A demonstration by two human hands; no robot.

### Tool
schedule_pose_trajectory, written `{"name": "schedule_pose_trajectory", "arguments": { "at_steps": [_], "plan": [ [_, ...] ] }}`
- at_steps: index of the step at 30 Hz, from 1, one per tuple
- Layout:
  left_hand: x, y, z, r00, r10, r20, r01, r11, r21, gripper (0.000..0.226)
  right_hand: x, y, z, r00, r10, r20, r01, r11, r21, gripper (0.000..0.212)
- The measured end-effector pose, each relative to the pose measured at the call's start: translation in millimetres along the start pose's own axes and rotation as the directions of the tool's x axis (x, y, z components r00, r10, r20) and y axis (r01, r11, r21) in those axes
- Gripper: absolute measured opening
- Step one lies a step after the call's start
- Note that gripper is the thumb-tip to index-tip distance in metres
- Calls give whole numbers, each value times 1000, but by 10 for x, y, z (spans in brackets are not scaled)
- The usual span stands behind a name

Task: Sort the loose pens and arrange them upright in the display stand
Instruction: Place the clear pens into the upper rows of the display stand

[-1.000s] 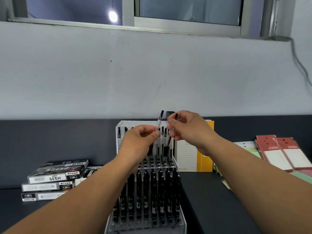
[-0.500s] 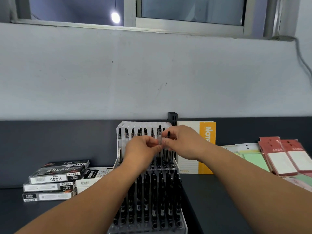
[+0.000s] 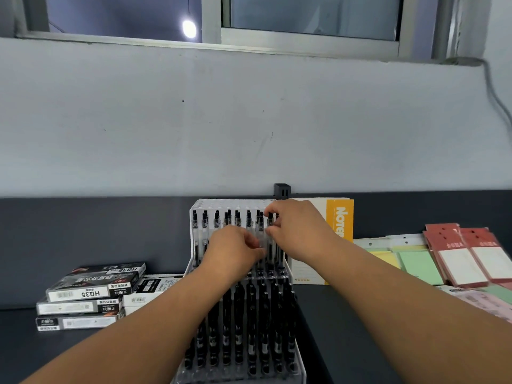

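Reaching across a clear acrylic display stand point(image 3: 194, 217) on a black tabletop point(image 3: 346, 328), a person works with both hands at the stand's tall back row. The right hand point(image 3: 300, 228) comes in from above, its grip pinching a clear pen point(image 3: 270, 249) near the black cap, forefinger over the top and thumb just below. The pen stands upright in the back row, close to the right end. The left hand point(image 3: 232, 252) sits lower, fingers curled toward the same pen's barrel and touching or nearly touching it — whether its grip actually closes on the pen cannot be told from this angle.

More clear back-row pens point(image 3: 217, 223) stand upright in a line to the left, caps up. The lower tiers in front are packed with upright black pens point(image 3: 238, 314).

Left of the stand lies a stack of pen boxes point(image 3: 91, 293), one marked HQ35. A yellow-spined notebook point(image 3: 339, 217) leans against the wall just behind the stand's right side. Farther right lie green sticky notes point(image 3: 418, 264) and red card packs point(image 3: 457, 259) — well apart from the stand.
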State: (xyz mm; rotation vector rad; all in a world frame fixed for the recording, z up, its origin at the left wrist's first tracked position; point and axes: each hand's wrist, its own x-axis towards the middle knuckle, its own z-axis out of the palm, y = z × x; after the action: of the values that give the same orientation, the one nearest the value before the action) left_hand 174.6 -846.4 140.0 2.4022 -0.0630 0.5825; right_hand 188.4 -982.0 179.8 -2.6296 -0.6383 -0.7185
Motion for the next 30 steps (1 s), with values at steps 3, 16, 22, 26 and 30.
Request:
{"name": "schedule_pose_trajectory", "arguments": {
  "at_steps": [3, 16, 22, 26, 30],
  "plan": [
    [8, 3, 12, 1000, 7, -4, -7, 1000, 18, 9, 81, -39, -12, 999, 20, 28, -17, 995, -98, 23],
    [-4, -2, 53, 999, 24, -30, -23, 1000, 14, 7, -113, -24, 186, 992, 93, -86, -88, 994, 67, 37],
    [-23, 13, 50, 999, 26, -37, -26, 1000, 10, 7, -182, -24, 148, 995, 77, -58, -75, 996, 38, 35],
    [-101, 9, -31, 1000, 27, 0, -27, 996, 80, 16, -236, -47, 35, 996, 60, -66, -61, 998, -17, 46],
    [-286, -21, -269, 997, 5, -83, 11, 981, 194, 23, -282, -174, -82, 991, -21, -131, 11, 997, -80, 44]
  ]
}}
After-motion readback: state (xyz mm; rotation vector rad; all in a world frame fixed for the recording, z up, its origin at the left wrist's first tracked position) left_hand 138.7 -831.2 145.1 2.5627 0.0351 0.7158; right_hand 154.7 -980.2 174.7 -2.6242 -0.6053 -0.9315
